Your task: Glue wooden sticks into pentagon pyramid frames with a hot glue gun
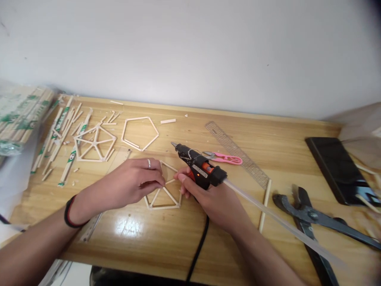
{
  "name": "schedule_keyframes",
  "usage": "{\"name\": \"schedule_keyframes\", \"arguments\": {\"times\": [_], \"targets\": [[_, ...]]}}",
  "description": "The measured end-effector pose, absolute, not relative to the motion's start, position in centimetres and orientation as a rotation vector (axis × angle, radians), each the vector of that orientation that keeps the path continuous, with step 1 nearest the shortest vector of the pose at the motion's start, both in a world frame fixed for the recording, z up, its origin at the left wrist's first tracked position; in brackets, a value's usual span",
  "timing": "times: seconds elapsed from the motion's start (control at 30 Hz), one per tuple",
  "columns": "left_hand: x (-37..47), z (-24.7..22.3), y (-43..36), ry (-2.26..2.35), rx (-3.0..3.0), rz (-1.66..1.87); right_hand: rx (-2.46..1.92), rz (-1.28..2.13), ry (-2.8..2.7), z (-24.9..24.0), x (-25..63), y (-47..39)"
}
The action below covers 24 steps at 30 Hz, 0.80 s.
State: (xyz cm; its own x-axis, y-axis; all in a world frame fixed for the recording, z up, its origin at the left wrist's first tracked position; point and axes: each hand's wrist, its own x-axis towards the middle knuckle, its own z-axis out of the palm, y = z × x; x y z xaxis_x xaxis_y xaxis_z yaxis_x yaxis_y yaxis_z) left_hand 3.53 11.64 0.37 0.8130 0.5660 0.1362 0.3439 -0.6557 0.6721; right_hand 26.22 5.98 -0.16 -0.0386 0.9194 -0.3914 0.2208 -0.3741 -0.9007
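My right hand (205, 192) is wrapped round the handle of a black and orange hot glue gun (199, 165), whose nozzle points up and to the left. A long clear glue stick (256, 202) sticks out of its back end. Below the hands lies a pentagon frame of wooden sticks (165, 206) with spokes meeting near its middle. My left hand (145, 174) hovers at the frame's upper left, fingertips pinched over the spokes; what they grip, if anything, is hidden. The right fingertips are close to the end of one spoke at the frame's right side.
Behind are a spoked pentagon (95, 143) and a plain pentagon (141, 133). Loose chopsticks (64, 135) and a bagged bundle (24, 115) lie left. Pink snips (228, 158), a clear ruler (238, 153), large pliers (312, 216) and a black phone (336, 169) lie right.
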Motion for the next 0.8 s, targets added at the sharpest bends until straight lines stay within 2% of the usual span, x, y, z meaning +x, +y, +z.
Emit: {"name": "schedule_keyframes", "arguments": {"times": [0.8], "targets": [[3.6, 0.5, 11.4, 0.688, 2.317, 0.451, -1.492, 1.440, -1.220, -0.9, 27.1, 6.0]]}}
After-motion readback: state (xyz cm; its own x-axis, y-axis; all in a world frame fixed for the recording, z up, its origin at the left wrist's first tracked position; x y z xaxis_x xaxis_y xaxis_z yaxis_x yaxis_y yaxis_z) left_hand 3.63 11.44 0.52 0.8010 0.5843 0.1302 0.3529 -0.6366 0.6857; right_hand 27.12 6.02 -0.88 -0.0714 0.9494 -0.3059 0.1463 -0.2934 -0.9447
